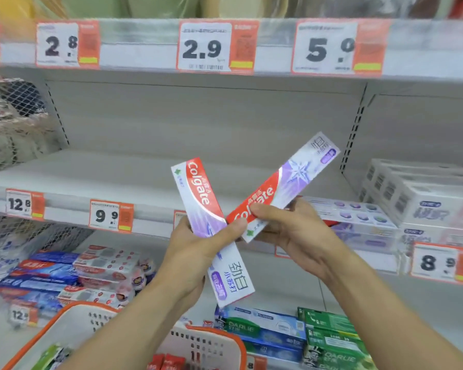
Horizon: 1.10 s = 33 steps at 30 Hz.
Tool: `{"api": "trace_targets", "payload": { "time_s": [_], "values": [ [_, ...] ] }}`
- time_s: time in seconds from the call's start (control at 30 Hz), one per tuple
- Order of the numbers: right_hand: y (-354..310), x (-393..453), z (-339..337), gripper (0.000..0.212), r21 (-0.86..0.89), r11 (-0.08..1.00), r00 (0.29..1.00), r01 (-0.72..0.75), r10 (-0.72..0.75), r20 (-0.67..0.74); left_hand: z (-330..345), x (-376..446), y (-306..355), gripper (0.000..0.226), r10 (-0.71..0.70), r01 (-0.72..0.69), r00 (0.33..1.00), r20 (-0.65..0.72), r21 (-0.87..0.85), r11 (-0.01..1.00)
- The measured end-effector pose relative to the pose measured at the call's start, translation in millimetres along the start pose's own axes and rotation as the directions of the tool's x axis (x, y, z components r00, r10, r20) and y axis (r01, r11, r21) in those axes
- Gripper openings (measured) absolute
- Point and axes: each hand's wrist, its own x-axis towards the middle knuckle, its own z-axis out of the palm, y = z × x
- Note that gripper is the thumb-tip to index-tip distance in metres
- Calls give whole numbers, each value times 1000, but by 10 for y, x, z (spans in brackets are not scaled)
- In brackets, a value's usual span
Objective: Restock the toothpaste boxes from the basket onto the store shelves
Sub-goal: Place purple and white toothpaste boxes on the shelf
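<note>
My left hand (198, 252) grips a white, red and purple Colgate toothpaste box (198, 193), held nearly upright with its lower end pointing down to the right. My right hand (286, 231) holds a second matching Colgate box (292, 180) that slants up to the right. The two boxes cross in front of the middle shelf (104, 172). The white basket with an orange rim (72, 324) sits below my arms, with several boxes inside, partly hidden by my forearms.
White boxed products (417, 198) are stacked on the middle shelf at right. On the lower shelf lie blue and red toothpaste boxes (64, 273) at left and green Darlie boxes (329, 335) at right. Price tags line the shelf edges. A wire mesh divider (14, 124) stands at left.
</note>
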Motion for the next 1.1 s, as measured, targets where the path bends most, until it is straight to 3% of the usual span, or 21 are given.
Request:
{"api": "trace_targets", "payload": {
  "time_s": [0.17, 0.23, 0.3, 0.37, 0.43, 0.5, 0.63, 0.77, 0.87, 0.97, 1.03, 1.1],
  "values": [
    [-12, -33, -129, 39, 45, 999, 1000, 9, -10, 24, 65, 121, -20, 72, 29, -29, 996, -86, 10, 1000],
    [-120, -44, -259, 47, -2, 999, 998, 39, -39, -47, 84, 177, 44, 76, 66, -64, 993, -94, 24, 998],
    [-268, -48, -479, 56, -38, 984, 967, 172, -176, -182, 104, 265, 133, 81, 107, -103, 991, -85, 53, 993],
    [-392, -66, -712, 82, -201, 941, 879, 273, -329, -346, 131, 386, 204, 77, 155, -145, 984, -85, 121, 982],
    [-444, -99, -887, 98, -447, 854, 808, 267, -451, -378, 201, 499, 248, 74, 205, -186, 975, -83, 194, 963],
    [-460, -129, -997, 87, -615, 760, 803, 211, -493, -334, 305, 601, 256, 80, 223, -198, 972, -72, 250, 948],
    [-494, -173, -1183, 72, -812, 582, 738, 31, -562, -374, 532, 750, 209, 70, 199, -185, 980, -24, 273, 944],
    [-441, -195, -1229, 68, -875, 471, 705, -112, -583, -404, 669, 856, 55, 62, 137, -134, 991, 8, 243, 961],
    [-367, -204, -1199, 63, -909, 364, 725, -201, -569, -388, 686, 878, -42, 55, 104, -104, 995, 7, 201, 974],
    [-337, -228, -1138, 49, -929, 194, 741, -315, -561, -369, 652, 862, -57, 40, 87, -80, 996, -33, 172, 982],
    [-381, -289, -1004, 42, -935, 167, 705, -312, -620, -346, 606, 839, -16, 28, 60, -52, 997, -50, 160, 986],
    [-415, -348, -783, 30, -977, 177, 652, -119, -728, -211, 566, 788, 40, 27, 19, -14, 999, -40, 127, 992]
  ]
}}
